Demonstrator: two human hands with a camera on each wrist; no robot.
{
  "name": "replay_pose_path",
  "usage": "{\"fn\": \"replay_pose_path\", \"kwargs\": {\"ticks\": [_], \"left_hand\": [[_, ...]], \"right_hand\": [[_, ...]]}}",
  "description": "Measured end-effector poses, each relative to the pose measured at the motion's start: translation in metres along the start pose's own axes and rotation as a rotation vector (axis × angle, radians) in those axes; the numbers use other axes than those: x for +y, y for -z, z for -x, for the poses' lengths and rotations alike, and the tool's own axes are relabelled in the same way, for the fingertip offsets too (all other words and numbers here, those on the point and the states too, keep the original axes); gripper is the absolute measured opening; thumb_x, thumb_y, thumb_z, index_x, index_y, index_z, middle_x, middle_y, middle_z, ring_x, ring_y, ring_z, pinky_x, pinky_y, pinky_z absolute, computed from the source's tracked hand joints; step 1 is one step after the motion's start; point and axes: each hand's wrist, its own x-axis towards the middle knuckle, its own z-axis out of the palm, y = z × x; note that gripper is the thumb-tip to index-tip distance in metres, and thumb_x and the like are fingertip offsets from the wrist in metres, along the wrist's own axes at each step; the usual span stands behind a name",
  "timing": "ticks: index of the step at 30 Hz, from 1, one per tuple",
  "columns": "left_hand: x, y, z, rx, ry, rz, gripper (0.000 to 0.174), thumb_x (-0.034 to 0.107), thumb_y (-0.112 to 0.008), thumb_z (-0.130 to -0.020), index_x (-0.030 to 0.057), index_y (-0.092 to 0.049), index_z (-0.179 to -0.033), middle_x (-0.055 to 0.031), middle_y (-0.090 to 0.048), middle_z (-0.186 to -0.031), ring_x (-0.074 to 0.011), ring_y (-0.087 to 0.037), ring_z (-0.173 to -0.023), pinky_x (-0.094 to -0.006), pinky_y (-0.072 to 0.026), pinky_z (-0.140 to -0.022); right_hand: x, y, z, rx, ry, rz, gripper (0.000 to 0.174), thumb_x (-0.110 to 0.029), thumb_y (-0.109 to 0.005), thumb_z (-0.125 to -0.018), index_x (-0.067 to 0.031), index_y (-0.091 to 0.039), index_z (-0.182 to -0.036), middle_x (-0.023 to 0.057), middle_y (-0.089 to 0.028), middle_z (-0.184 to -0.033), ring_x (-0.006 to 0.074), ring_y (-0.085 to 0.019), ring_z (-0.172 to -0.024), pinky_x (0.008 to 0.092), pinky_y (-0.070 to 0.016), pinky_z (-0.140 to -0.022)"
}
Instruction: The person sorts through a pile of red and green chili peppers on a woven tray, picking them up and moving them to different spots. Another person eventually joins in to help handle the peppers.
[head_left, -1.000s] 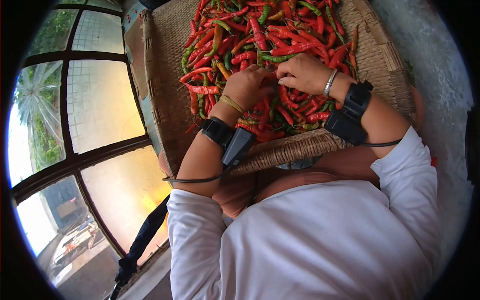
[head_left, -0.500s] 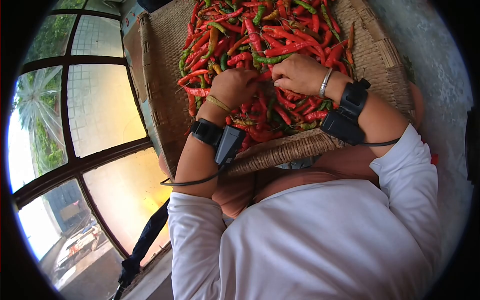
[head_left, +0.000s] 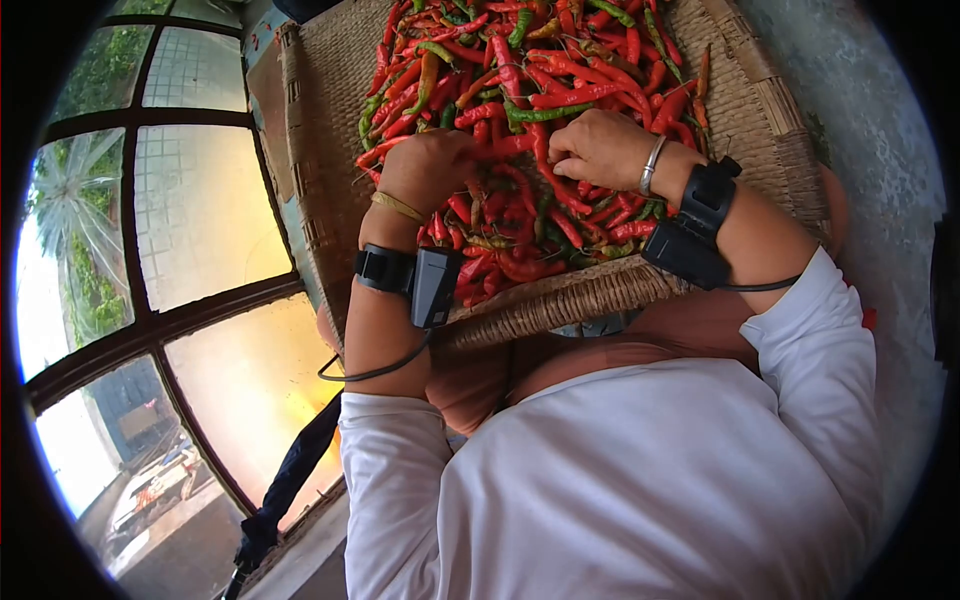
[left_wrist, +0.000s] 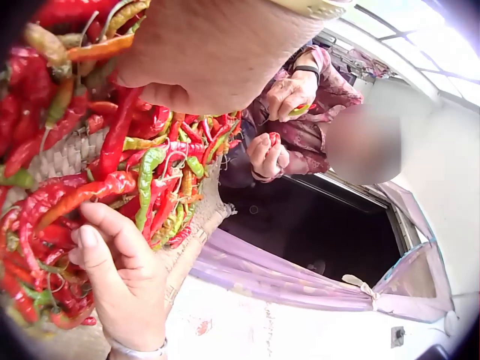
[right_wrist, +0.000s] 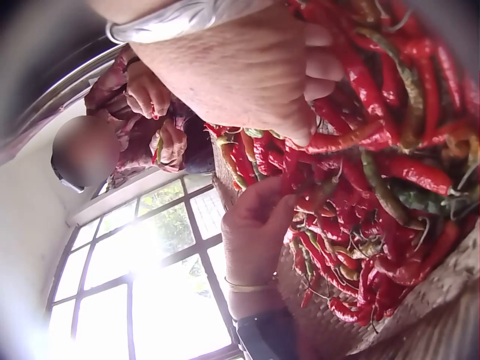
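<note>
Left hand off leftward, gap between hands widens

Left hand shifted left over the chili heap, away from right hand; the two nearly met one second ago. Red chili now shows lengthwise at left fingers, and upright red chili is exposed beside right fingers. Chilies formerly under the left hand are uncovered; some at the heap's left edge now hidden. Left forearm steeper, left wrist camera more upright, its cable hanging lower.
</note>
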Motion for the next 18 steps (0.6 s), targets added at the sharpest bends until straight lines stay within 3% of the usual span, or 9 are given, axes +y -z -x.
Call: {"fn": "replay_pose_path", "kwargs": {"ticks": [2,7,10,18], "left_hand": [[-0.011,0.0,0.001,0.154,0.001,-0.064,0.018,0.021,-0.061,-0.07,0.0151,-0.062,-0.087,-0.0067,-0.061,-0.079,-0.0258,-0.059,-0.073,-0.0356,-0.0472,-0.062],[-0.03,0.005,0.004,0.278,0.145,-0.157,0.017,0.023,-0.06,-0.07,0.0144,-0.062,-0.084,-0.0074,-0.06,-0.074,-0.027,-0.059,-0.069,-0.0373,-0.0472,-0.058],[-0.039,0.007,0.007,0.279,0.158,-0.016,0.018,0.024,-0.061,-0.07,0.0143,-0.062,-0.084,-0.0073,-0.061,-0.076,-0.0268,-0.059,-0.069,-0.0372,-0.0468,-0.058],[-0.048,0.011,0.011,0.329,0.23,-0.038,0.018,0.024,-0.061,-0.071,0.0129,-0.063,-0.085,-0.0098,-0.061,-0.072,-0.0283,-0.06,-0.067,-0.0371,-0.0468,-0.058]], "right_hand": [[0.0,0.0,0.0,0.004,0.001,0.003,0.016,-0.021,-0.058,-0.075,-0.0068,-0.061,-0.08,0.0101,-0.061,-0.08,0.0271,-0.058,-0.077,0.0389,-0.0454,-0.07],[-0.003,0.002,0.001,-0.035,-0.018,0.014,0.016,-0.022,-0.059,-0.076,-0.0068,-0.061,-0.08,0.0096,-0.061,-0.081,0.0263,-0.058,-0.078,0.0388,-0.0454,-0.07],[-0.004,0.002,0.001,-0.037,-0.017,0.024,0.016,-0.023,-0.059,-0.076,-0.007,-0.061,-0.08,0.0094,-0.061,-0.081,0.0266,-0.058,-0.078,0.0392,-0.0452,-0.07],[-0.002,-0.001,0.001,-0.027,0.011,0.025,0.016,-0.023,-0.059,-0.076,-0.0073,-0.061,-0.079,0.0093,-0.06,-0.081,0.0272,-0.058,-0.079,0.0396,-0.0449,-0.069]]}}
